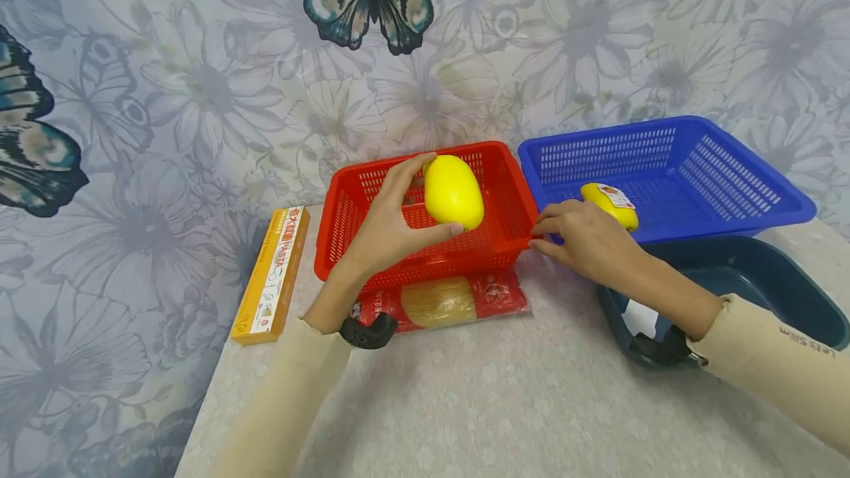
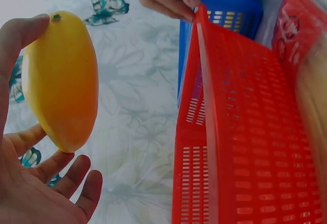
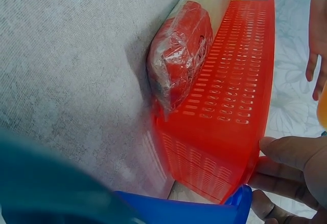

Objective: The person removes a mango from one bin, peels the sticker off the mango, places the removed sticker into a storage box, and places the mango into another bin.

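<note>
My left hand (image 1: pixel 392 223) holds a yellow mango (image 1: pixel 454 192) between thumb and fingers, above the red basket (image 1: pixel 332 227). In the left wrist view the mango (image 2: pixel 64 81) stands upright, its small stem end touching the thumb. My right hand (image 1: pixel 584 238) pinches the near right corner of the red basket's rim; the right wrist view shows the thumb (image 3: pixel 286 150) on that corner. The blue basket (image 1: pixel 750 220) adjoins the red one on the right. Inside it lies a yellow rounded item (image 1: pixel 607 205) with a white label, partly hidden by the right hand.
A red and clear bag of noodles (image 1: pixel 438 301) lies before the red basket. An orange pasta box (image 1: pixel 271 275) lies to the left. A dark teal basin (image 1: pixel 750 271) with something white (image 1: pixel 640 318) in it sits under the right forearm. A patterned wall stands behind.
</note>
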Demonstrator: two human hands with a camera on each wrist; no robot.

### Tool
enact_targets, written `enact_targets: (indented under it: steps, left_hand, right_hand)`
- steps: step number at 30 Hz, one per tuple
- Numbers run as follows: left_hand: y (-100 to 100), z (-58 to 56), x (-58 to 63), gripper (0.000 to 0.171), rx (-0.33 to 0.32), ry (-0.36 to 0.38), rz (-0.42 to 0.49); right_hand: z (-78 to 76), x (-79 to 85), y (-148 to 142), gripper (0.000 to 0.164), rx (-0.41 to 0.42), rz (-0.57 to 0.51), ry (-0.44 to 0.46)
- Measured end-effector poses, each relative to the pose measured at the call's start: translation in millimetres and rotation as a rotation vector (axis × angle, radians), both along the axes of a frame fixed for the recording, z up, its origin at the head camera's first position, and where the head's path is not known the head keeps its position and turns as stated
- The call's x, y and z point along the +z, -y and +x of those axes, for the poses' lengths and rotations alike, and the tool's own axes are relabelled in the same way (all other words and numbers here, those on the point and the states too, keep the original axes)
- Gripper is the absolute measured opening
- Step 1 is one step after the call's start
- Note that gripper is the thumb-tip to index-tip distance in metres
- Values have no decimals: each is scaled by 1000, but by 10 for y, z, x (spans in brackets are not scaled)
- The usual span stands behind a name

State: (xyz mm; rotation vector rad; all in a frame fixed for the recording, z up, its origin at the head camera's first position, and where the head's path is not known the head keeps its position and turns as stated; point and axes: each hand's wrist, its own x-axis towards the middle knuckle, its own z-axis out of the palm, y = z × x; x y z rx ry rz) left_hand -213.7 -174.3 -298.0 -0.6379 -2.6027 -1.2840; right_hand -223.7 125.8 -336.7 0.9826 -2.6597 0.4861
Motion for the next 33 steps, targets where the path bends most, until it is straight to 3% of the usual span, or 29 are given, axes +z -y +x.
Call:
enact_targets:
  steps: [13,20,27,33]
  left_hand:
    - [-7,-405,48,91,59,59,-50]
    - [-112,-682,33,95,37,74,-96]
    - [-197,-946,-62,95,-10,58,-166]
    - [-198,-1099,-169,93,-30,61,-240]
  right_hand:
    - [3,30,14,23,22,10,-14]
    - [28,17,-20,21,17,9,-14]
    - [10,-10,-20,20,16,4,-8]
    - [5,4,16,22,22,-4,1]
